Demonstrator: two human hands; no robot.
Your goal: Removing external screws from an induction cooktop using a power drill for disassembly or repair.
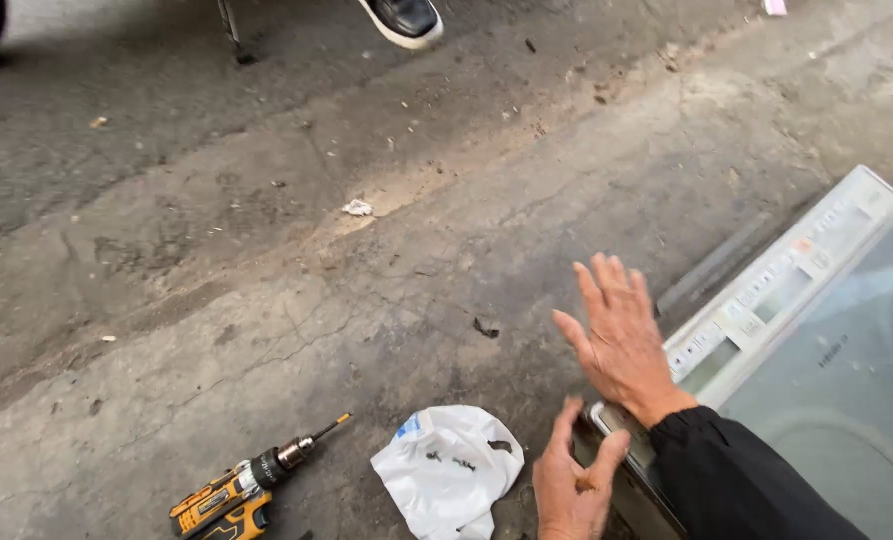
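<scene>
At the lower right of the frame, the right hand (621, 345) hovers open, fingers spread, above the corner of the grey top-loading washing machine with its glass lid (816, 330). The left hand (571, 480), open too, touches that corner (holding nothing). A white plastic bag with dark screws (446, 470) and an orange cordless drill (241, 490) lie at lower left, so the step looks like handling the panel; a firm grasp of the corner seems needed.

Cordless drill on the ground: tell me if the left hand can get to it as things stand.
Probably yes: the left hand is open and empty, and only the white plastic bag lies between it and the cordless drill, low enough to pass over.

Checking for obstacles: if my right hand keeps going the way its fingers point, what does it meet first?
The right hand points up and away over bare concrete ground; the way looks free as far as the picture shows, though its height is unclear.
</scene>
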